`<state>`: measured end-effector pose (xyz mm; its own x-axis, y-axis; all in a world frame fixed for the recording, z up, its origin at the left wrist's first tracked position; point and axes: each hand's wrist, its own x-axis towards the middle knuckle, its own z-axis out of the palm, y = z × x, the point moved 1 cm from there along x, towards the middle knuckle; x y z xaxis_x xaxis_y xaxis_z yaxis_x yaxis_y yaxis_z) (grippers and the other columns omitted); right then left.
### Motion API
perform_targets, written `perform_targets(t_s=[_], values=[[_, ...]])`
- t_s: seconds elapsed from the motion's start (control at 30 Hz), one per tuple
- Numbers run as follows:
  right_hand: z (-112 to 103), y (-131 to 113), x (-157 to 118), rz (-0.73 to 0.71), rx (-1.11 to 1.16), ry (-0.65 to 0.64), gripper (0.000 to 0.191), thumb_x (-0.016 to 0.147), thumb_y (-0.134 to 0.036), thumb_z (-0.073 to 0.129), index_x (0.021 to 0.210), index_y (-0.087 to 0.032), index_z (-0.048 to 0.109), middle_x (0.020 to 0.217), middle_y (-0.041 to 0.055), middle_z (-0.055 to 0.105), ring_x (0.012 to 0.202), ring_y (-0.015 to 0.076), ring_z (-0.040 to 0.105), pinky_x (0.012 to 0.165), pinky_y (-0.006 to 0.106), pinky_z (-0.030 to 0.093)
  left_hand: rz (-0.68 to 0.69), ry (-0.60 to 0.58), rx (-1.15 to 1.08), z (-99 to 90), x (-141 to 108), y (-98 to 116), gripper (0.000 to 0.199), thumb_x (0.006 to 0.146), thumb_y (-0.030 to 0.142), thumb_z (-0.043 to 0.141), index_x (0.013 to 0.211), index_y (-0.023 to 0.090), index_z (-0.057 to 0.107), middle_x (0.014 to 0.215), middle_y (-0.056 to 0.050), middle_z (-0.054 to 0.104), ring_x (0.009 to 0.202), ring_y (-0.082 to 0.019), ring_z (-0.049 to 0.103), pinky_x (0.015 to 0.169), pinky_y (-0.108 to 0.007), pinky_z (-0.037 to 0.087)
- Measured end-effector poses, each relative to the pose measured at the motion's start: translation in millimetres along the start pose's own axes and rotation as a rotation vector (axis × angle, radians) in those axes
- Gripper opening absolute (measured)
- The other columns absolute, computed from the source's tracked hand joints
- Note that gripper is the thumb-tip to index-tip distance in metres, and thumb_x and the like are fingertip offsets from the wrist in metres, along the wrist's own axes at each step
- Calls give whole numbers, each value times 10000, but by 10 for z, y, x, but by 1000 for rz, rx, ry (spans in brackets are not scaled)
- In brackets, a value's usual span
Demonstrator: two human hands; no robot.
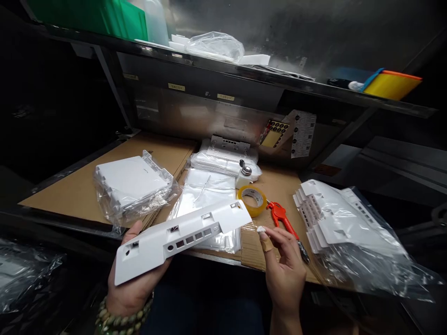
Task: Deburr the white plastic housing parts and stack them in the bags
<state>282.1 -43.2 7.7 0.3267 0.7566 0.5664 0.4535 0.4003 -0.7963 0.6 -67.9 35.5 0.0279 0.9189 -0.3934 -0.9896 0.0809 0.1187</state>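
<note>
My left hand (134, 284) holds up a long white plastic panel (157, 244) from below, tilted with its right end higher. A row of square cutouts and one round hole runs along its middle. My right hand (284, 265) is closed in a pinch on a small white wad (261, 229), just off the panel's right end; its material is too small to tell. Behind the panel lie clear plastic bags (209, 186). A roll of yellow tape (251, 200) and a red-handled tool (282, 217) lie beyond my right hand.
Bagged white housings (129, 179) sit on cardboard (66, 186) at left. More bagged panels (349, 218) stand at right. A pump bottle (244, 177) stands before stacked panels (226, 156). Overhead, a shelf (209, 63) holds a green bin (91, 18) and a yellow container (393, 84).
</note>
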Motion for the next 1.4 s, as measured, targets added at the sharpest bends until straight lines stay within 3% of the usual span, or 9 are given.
perform_targets(t_s=[0.13, 0.2, 0.43, 0.7, 0.83, 0.97, 1.07, 1.17, 1.4], values=[[-10, 57, -90, 17, -41, -37, 133, 910, -298, 735, 1028, -256, 778, 1051, 39, 672, 1005, 167, 650, 824, 285, 516, -6, 159, -9, 14, 12, 13, 517, 1034, 479, 371, 1379, 150, 572, 877, -171, 806, 768, -380, 783, 544, -477, 645], [-28, 100, -118, 33, -59, -35, 143, 906, -324, 740, 1025, -256, 780, 1043, 38, 681, 997, 168, 654, 825, 287, 509, -9, 178, -27, 47, 3, 4, 500, 1019, 504, 398, 1188, 119, 669, 843, -181, 803, 725, -370, 783, 556, -478, 648], [-65, 202, -180, 66, -121, -29, 235, 885, -429, 747, 988, -221, 783, 1035, 55, 700, 983, 201, 656, 858, 320, 484, 101, 228, -1, 333, -98, -139, 521, 1028, 411, 366, 971, 37, 724, 737, -194, 782, 580, -346, 754, 471, -452, 628], [-13, 152, -184, -25, -119, -24, 248, 893, -419, 742, 995, -196, 774, 998, 73, 714, 973, 225, 658, 893, 349, 477, 193, 165, 37, 364, -131, -197, 470, 1029, 371, 395, 966, 69, 750, 847, -151, 809, 679, -302, 774, 808, -501, 647], [146, -184, -260, -94, -26, -22, 115, 898, -261, 747, 1005, -229, 769, 989, 51, 697, 930, 194, 657, 842, 318, 495, 248, 124, 64, 368, -108, -282, 392, 1007, 355, 449, 1050, 104, 746, 946, -125, 816, 832, -312, 782, 883, -497, 625], [463, -779, -447, -248, 172, -242, 241, 882, -106, 725, 1058, -268, 753, 955, 28, 682, 847, 163, 663, 746, 291, 546, 260, 109, 53, 395, -81, -423, 400, 972, 358, 464, 1154, 107, 717, 979, -130, 807, 941, -339, 764, 899, -493, 615], [672, -1072, -556, -328, 260, -340, 270, 881, -79, 705, 1094, -238, 749, 888, 41, 674, 779, 167, 637, 659, 296, 541, 196, 131, 22, 421, -76, -494, 426, 910, 339, 493, 1204, 102, 691, 982, -141, 797, 944, -352, 757, 891, -485, 614], [765, -1123, -595, -350, 272, -383, 277, 881, -74, 691, 1114, -212, 749, 888, 54, 677, 764, 167, 638, 632, 291, 539, 187, 120, 18, 426, -74, -509, 477, 834, 295, 533, 1258, 117, 658, 1007, -130, 789, 926, -344, 755, 886, -470, 613], [766, -1033, -645, -340, 229, -309, 265, 865, -82, 706, 1081, -228, 758, 883, 37, 692, 750, 154, 676, 636, 260, 570, 165, 64, 19, 353, -33, -518, 513, 775, 278, 577, 1260, 126, 652, 1033, -129, 783, 936, -343, 751, 895, -455, 608]])
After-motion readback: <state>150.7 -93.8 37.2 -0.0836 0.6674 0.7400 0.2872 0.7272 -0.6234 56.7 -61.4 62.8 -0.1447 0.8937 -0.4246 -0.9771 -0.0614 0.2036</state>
